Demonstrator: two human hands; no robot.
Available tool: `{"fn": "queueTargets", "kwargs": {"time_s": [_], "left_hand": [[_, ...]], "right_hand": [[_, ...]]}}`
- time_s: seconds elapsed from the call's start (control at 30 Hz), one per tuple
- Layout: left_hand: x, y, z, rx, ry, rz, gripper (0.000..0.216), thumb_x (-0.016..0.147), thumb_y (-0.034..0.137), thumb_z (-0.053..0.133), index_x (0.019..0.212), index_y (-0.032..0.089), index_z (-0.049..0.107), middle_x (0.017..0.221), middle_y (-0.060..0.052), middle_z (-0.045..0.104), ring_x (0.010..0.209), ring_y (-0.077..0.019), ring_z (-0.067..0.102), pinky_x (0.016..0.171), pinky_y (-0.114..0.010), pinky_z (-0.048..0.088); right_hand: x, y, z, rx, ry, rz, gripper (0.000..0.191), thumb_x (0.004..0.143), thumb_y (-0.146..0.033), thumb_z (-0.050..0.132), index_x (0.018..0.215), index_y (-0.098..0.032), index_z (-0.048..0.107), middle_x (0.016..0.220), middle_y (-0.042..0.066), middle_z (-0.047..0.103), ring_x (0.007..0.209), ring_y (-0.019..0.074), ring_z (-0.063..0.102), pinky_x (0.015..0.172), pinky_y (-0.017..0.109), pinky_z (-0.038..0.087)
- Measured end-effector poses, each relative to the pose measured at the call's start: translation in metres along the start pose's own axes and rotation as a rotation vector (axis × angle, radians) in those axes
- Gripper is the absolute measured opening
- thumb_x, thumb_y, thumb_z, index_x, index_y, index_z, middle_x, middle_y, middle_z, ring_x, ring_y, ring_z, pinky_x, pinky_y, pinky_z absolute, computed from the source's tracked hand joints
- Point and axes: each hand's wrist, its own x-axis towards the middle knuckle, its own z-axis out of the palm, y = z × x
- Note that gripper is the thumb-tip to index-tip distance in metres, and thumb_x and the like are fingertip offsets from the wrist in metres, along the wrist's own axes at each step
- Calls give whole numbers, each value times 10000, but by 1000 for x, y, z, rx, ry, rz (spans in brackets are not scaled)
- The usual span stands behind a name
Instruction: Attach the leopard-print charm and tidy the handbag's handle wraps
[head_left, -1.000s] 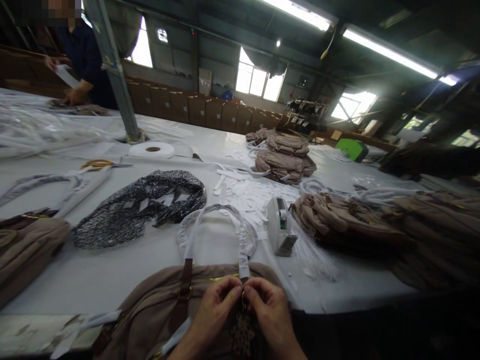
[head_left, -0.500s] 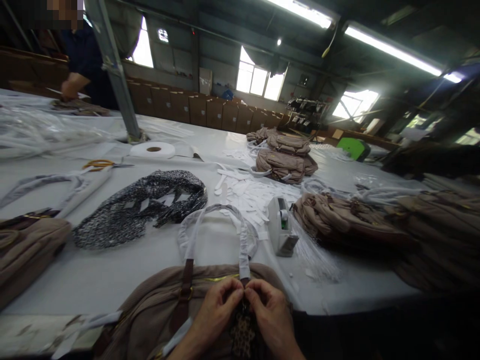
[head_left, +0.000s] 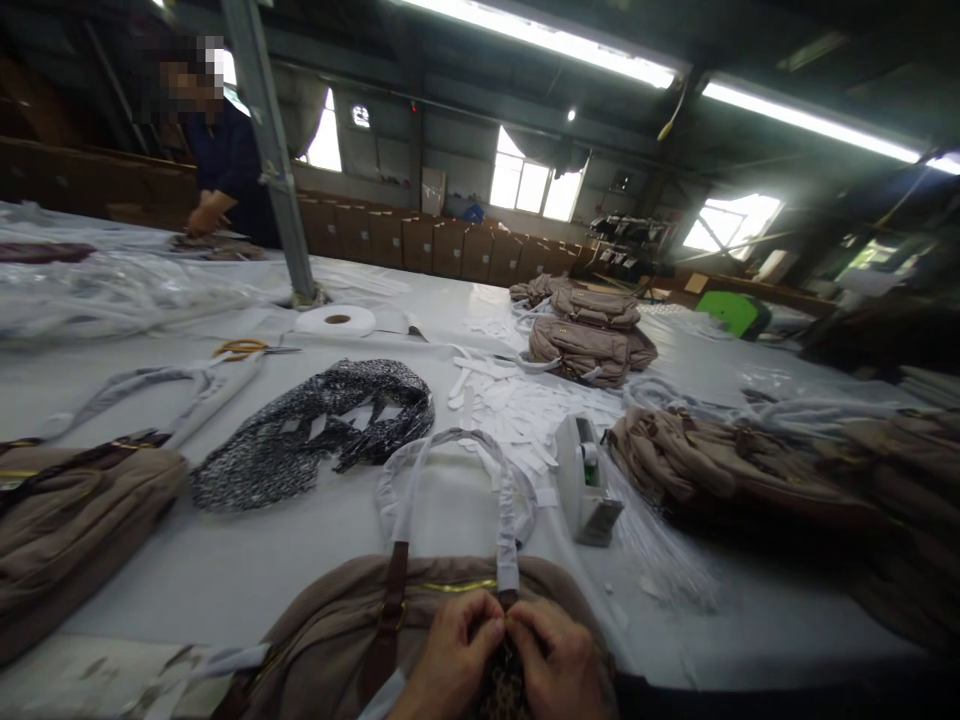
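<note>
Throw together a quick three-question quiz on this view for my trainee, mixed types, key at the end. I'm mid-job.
1. True or false: the left hand and right hand meet near the foot of a white-wrapped handle on the nearest bag.

2. What colour are the grips of the scissors?
A) blue
B) yellow-orange
C) white

3. Fill in: in the picture, the tape dispenser stands to the ____ of the dark speckled bundle.

Key: 1. True. 2. B. 3. right.
</note>
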Motion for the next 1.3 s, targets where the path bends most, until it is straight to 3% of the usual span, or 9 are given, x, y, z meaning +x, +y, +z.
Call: {"fn": "queueTargets", "kwargs": {"time_s": [0.17,0.3,0.53,0.8,0.97,1.07,1.3], "left_hand": [[4,-2,-1,-54,-30,-39,178,669,336,533,608,171,503,612,9,453,658,-169,429,641,-288,336],[7,2,-2,-29,-36,-41,182,651,343,516,593,175,474,612,10,436,660,-169,422,649,-294,329],[10,0,3,10,-10,-55,148,637,309,497,599,167,518,599,3,479,642,-170,439,625,-291,334],[9,0,6,0,48,-55,133,651,283,513,584,168,518,586,7,489,637,-162,441,622,-280,336],[10,1,1,-98,-26,-64,217,708,360,555,648,151,568,554,41,466,540,-112,398,546,-242,327],[9,1,-2,-179,-64,-93,284,716,421,599,710,137,594,570,50,484,491,-86,377,499,-224,310],[8,2,-3,-238,-86,-102,260,705,394,631,707,136,593,595,37,538,499,-93,453,514,-223,359]], "right_hand": [[-1,13,5,-208,-63,-188,291,899,-211,399,707,-214,617,643,24,639,597,152,613,573,232,419],[-1,19,7,-287,-30,-330,319,891,-170,362,671,-196,592,600,29,618,552,148,606,536,239,393],[2,6,-8,-198,-44,-224,298,898,-167,386,680,-203,587,639,17,634,599,136,614,567,214,411],[2,5,-1,-268,39,-326,347,883,-125,359,645,-188,603,566,33,603,527,157,579,532,259,388],[1,10,-1,49,0,-47,177,879,-237,508,823,-219,675,787,25,708,734,166,657,684,230,485],[0,10,-3,135,21,91,120,851,-265,559,869,-232,673,786,7,707,732,164,659,675,216,494],[-1,6,-7,70,48,-125,166,854,-186,512,775,-219,654,748,21,687,709,159,647,672,234,499]]}}
